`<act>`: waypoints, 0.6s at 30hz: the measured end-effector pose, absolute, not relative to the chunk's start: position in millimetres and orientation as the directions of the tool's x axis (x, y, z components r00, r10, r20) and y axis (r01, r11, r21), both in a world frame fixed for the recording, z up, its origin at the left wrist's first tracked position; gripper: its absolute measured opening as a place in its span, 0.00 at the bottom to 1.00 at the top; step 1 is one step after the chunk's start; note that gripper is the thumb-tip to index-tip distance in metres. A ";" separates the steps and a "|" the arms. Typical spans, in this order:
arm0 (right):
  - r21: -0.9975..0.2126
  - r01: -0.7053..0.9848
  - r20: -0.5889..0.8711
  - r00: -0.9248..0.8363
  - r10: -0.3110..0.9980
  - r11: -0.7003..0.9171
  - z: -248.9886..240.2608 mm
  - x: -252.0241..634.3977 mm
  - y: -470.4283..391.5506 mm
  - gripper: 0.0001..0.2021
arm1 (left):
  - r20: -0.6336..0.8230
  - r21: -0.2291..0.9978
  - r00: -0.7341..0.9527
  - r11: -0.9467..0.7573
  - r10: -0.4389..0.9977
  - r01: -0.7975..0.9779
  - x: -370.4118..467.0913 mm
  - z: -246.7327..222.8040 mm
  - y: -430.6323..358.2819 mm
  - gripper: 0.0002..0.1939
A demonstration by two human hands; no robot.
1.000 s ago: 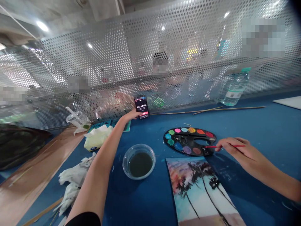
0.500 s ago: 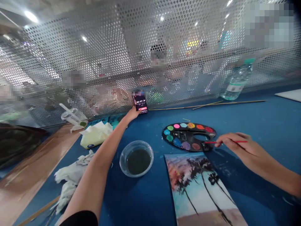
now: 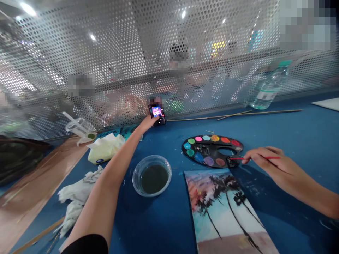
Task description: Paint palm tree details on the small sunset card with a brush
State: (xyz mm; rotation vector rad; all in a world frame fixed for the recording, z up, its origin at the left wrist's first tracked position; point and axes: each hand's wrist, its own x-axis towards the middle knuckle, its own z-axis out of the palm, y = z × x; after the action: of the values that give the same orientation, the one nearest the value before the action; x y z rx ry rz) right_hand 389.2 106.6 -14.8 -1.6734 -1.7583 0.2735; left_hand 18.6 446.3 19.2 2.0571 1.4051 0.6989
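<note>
I have the right hand (image 3: 265, 159) pinching a slim red paintbrush (image 3: 272, 157), its tip at the black well of an oval black plastic palette (image 3: 213, 151) right of centre, while the left hand (image 3: 148, 123) lays its thumb over the lit screen of a black smartphone (image 3: 156, 111) near mid-frame; I cannot tell whether its fingers grip it. Below the palette, lower right, I see a rectangular palm-tree painting (image 3: 225, 218), with a round clear plastic bowl (image 3: 136, 178) of dark liquid to its left and a pale yellow tissue pack (image 3: 104, 151) farther left.
</note>
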 end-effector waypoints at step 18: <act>-0.594 0.793 0.308 0.067 0.949 0.137 -5.8 385.3 103.6 0.24 | -0.066 0.672 0.400 -0.256 0.914 0.695 13.5 24.8 453.0 0.23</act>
State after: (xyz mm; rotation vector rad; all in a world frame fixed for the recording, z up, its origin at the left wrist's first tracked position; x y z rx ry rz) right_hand 385.3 103.6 -5.8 -1.6845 -1.7529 0.2995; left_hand 13.5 453.0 24.8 2.0346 1.3677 0.4511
